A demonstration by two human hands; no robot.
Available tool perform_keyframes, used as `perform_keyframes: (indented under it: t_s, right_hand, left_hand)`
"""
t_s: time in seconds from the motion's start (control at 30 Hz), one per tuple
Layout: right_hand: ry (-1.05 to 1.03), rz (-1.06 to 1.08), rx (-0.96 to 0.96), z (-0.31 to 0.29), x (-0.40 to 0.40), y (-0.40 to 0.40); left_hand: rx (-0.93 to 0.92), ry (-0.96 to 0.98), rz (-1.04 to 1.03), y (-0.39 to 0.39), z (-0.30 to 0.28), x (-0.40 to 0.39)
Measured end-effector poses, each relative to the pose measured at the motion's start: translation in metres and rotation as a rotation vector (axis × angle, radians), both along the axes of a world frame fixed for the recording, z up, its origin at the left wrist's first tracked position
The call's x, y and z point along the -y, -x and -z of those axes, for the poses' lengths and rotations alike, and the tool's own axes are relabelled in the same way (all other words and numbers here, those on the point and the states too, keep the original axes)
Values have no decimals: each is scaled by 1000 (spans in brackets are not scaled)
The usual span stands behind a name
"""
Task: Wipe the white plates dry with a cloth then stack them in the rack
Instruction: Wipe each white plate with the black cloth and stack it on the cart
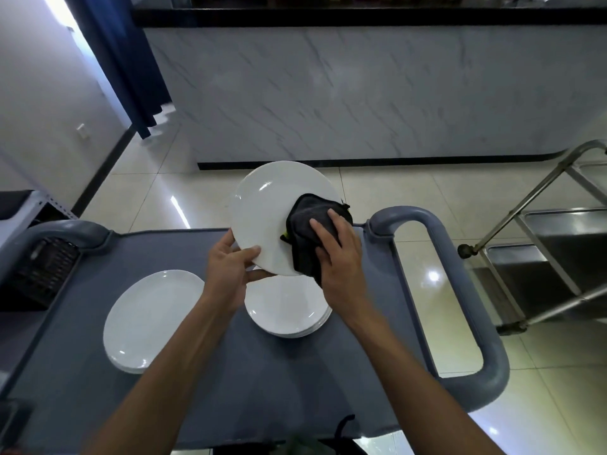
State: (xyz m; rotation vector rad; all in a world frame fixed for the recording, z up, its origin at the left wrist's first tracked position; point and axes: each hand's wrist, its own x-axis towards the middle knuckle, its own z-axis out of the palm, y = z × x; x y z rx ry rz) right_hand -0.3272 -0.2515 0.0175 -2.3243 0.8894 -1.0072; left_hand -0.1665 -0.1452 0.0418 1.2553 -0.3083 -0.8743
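Mid-wipe: your left hand pinches the raised white plate by its near rim while your right hand, fingers flat, presses the dark cloth on it. 2 plate stacks, left and centre, sit on the grey tabletop; none appears racked yet.

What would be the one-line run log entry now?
left hand: holds plate | right hand: presses cloth on plate | stage: wiping

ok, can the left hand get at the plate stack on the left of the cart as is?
Probably not yet: the left hand grips the held plate. The left plate stack lies uncovered beside that forearm, so once freed, yes.
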Motion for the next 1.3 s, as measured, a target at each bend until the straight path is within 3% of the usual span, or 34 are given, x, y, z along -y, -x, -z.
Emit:
perform_keyframes:
  t_s: [0.33, 0.6, 0.9, 1.3]
  right_hand:
    - [115, 16, -67, -37, 43, -7]
    - [187, -105, -78, -54, 13, -54]
    - [222, -248, -227, -45, -26, -84]
    - [105, -87, -276, -17, -75, -89]
  left_hand:
    - [73, -32, 163, 3, 0, -14]
    - [83, -31, 223, -11, -3, -27]
    - [72, -40, 221, -56, -2, -54]
    - [59, 0, 206, -116, 6, -85]
